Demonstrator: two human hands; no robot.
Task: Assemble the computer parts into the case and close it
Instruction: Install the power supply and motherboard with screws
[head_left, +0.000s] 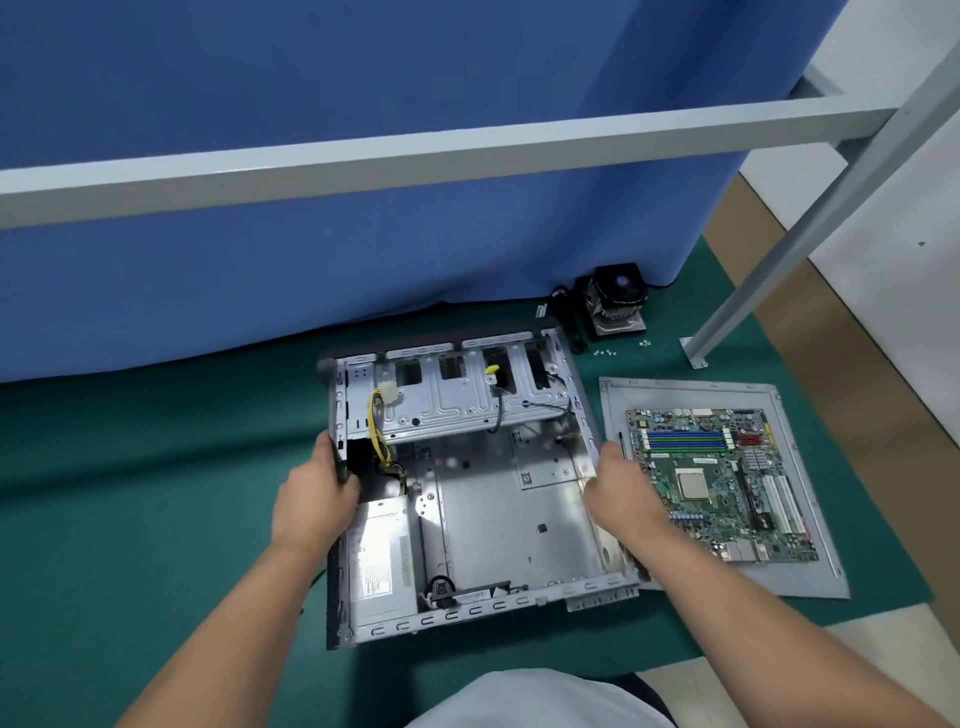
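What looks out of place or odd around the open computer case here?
Nothing looks damaged. The case lies slightly askew, gripped at its side walls by the left hand and right hand. Small screws lie scattered loose on the mat.

Counted: one open case, one motherboard, one side panel, one cooler, two hands, several loose screws.

Even, diffuse overhead light is filling the scene, casting only soft shadows. Glare is washing out the case floor; wide-angle distortion is bowing the white frame bar.
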